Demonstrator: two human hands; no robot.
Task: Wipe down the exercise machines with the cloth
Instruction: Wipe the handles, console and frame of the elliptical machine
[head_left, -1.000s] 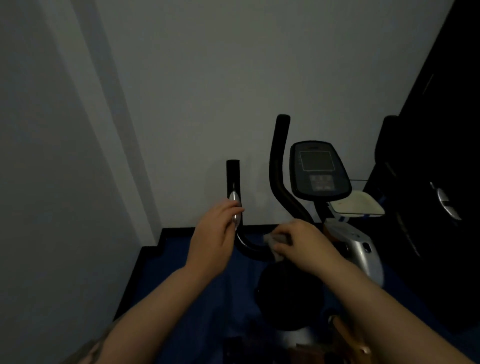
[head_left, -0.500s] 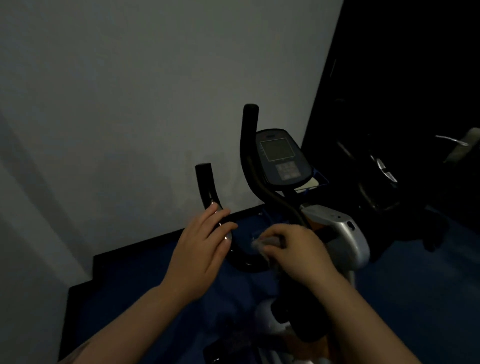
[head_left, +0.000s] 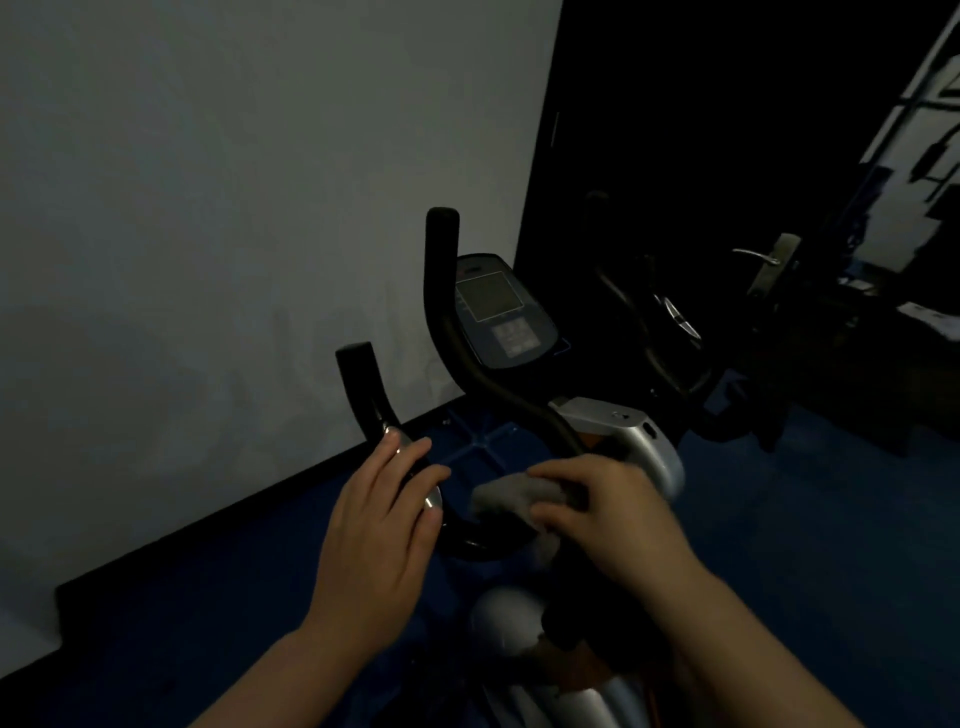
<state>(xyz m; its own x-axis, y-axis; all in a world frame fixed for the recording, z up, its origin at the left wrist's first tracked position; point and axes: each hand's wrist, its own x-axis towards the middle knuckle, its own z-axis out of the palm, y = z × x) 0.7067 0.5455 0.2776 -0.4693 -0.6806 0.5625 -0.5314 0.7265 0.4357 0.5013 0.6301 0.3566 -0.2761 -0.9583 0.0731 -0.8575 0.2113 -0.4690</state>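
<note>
Dim room, low light, so detail is limited. Far left: pale grey wall (head_left: 208, 208) w/ a dark skirting strip along the bottom, meeting blue floor (head_left: 208, 623).

Next, the left handlebar (head_left: 363, 387) of the exercise bike (head_left: 618, 441): black, curving up to a blunt end, w/ a shiny metal sensor plate on the grip. Your left hand (head_left: 376, 525) rests on that grip over the plate, fingers fairly straight & laid along the bar, not curled round it.

Centre: bar dips into a U between your hands. The cloth (head_left: 511, 496) sits there, on the low part of the bar: small, grey, soft-looking, bunched into a wad & draped over the tube, one end hanging down behind. Your right hand (head_left: 608, 519) grips it, fingers on top, thumb under, pinching the cloth against the bar. Hands near each other, not touching.

Above that: right handlebar (head_left: 441, 291) rises tall & black; just beside it the console (head_left: 501, 312), dark oval panel w/ a square screen & a button block below. Silver-grey housing below the console, more silver shroud near the bottom edge.

Right: second machine (head_left: 670, 322), very dark, can't make out much. Far right: door handle (head_left: 756, 254), metal lever.
</note>
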